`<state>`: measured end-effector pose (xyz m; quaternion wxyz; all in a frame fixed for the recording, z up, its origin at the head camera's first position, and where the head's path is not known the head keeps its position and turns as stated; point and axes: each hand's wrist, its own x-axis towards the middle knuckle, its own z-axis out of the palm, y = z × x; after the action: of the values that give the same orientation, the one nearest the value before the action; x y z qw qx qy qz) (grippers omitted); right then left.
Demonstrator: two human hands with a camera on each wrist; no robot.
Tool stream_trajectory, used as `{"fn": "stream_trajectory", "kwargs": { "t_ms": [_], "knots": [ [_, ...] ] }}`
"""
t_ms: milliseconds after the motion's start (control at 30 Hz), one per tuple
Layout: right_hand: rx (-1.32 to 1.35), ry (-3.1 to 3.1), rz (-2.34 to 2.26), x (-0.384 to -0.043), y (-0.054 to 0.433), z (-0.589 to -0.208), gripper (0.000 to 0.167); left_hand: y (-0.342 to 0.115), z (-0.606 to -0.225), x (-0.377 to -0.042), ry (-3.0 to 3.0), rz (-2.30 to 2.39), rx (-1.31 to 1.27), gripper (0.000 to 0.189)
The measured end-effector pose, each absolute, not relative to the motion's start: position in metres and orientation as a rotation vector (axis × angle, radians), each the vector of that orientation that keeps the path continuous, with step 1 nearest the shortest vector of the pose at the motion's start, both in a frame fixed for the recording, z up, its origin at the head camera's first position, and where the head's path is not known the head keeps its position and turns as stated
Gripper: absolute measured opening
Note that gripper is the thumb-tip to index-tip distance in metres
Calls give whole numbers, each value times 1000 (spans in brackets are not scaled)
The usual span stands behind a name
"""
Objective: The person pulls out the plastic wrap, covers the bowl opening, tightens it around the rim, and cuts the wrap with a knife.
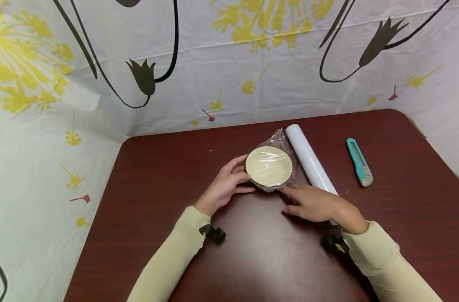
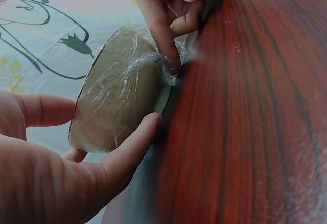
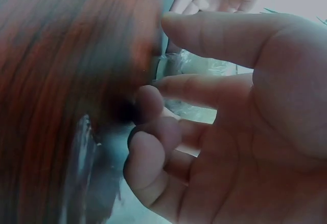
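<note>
A round cream bowl (image 1: pixel 268 165) sits on the table with clear plastic wrap (image 1: pixel 277 139) stretched over its top. Loose wrap bunches at the bowl's far side, and in the left wrist view crumpled wrap (image 2: pixel 145 60) clings to its outer wall. My left hand (image 1: pixel 225 184) holds the bowl from the left, fingers and thumb spread around its side. At the near right, my right hand (image 1: pixel 314 203) reaches in with its index finger extended, the tip pressing the wrap low on the bowl's side. Its other fingers (image 3: pixel 148 157) are loosely bent and hold nothing.
A white roll (image 1: pixel 308 155) lies slantwise right of the bowl, its near end partly behind my right hand. Farther right lies a teal and grey box cutter (image 1: pixel 359 162). A patterned white sheet (image 1: pixel 199 84) hangs along the dark red table's (image 1: pixel 157 167) back edge.
</note>
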<state>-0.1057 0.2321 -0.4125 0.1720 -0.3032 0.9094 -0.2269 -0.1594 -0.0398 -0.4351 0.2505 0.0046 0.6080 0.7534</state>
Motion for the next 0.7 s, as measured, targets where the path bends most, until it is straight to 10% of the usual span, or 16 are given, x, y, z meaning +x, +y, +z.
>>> {"fn": "stream_trajectory", "kwargs": {
  "t_ms": [467,700],
  "knots": [
    [-898,2571,-641,-109,242,-417,70,-42,-435,-159,1637,2045,27,73],
    [-791,2668,-774,-100,249,-378,25,-40,-436,-158,1640,2051,31,72]
  ]
}}
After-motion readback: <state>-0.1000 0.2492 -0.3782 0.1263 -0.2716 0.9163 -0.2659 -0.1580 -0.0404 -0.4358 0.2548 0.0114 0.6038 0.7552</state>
